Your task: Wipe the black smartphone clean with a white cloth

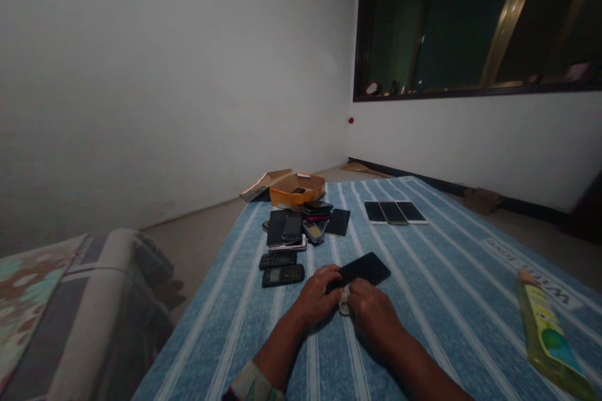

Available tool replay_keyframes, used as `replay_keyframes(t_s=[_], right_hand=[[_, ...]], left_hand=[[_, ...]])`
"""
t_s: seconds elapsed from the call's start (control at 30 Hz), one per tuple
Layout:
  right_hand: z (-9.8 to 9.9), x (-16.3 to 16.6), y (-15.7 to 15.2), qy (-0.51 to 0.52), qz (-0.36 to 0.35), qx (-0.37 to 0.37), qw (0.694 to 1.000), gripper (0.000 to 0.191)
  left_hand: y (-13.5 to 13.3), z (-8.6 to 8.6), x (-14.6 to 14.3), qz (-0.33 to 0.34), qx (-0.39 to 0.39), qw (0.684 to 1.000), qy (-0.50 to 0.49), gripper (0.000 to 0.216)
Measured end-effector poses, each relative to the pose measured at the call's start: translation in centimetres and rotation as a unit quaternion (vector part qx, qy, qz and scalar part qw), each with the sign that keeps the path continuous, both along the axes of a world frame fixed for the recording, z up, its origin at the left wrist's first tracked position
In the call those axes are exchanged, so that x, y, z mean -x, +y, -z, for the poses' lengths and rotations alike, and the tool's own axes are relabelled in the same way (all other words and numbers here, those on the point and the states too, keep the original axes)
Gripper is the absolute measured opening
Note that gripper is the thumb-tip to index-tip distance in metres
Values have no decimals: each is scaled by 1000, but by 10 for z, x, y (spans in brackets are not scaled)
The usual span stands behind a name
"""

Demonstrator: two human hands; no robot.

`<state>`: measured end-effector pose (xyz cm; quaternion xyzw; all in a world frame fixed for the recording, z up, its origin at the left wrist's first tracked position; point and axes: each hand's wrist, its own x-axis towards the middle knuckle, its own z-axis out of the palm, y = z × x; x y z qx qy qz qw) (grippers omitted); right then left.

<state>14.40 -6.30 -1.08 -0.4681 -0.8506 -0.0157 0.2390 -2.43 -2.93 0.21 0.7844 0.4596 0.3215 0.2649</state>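
A black smartphone (pixel 367 268) lies tilted at an angle above the striped blue cloth on the table. My left hand (pixel 317 296) grips its left end, the fingers over the edge. My right hand (pixel 374 308) is closed on a small crumpled whitish cloth (pixel 345 302) at the phone's near edge; the fingertips are partly hidden. Just left of my hands sit two keypad phones, the nearer one (pixel 283 275) and the farther one (pixel 278 259). Beyond them is a pile of several phones (pixel 291 227).
Behind the pile stands an open orange cardboard box (pixel 286 198). Three phones (pixel 395 213) lie side by side at the far right. A bottle of yellow-green liquid (pixel 548 335) rests near the right edge of the striped tablecloth (pixel 244 319). A fabric-covered seat or bed (pixel 103 301) is at left.
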Motion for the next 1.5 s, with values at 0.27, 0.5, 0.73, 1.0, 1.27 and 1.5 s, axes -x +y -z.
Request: replay_keyframes(t_s=[0.27,0.5,0.73,1.0,1.27,1.5], right_hand=[[-2,-17,8,-4,62,33,998,23],[5,3,-4,-3,-34,5,999,25],[-4,-23,11,-13,30,62,998,24],[7,3,-5,10,-61,-2,998,23],[-4,-20,7,-7,20,56,998,25],[-4,-9,0,-16,1,60,998,24]], left_hand=[[0,7,2,11,-13,1000,-18,26],[3,7,5,16,-23,1000,-12,26],[-1,-2,0,16,-15,1000,0,24],[-1,0,-1,2,-13,1000,0,20],[-1,0,-2,-1,-15,1000,-5,18],[0,3,-3,-5,-18,1000,-15,19]])
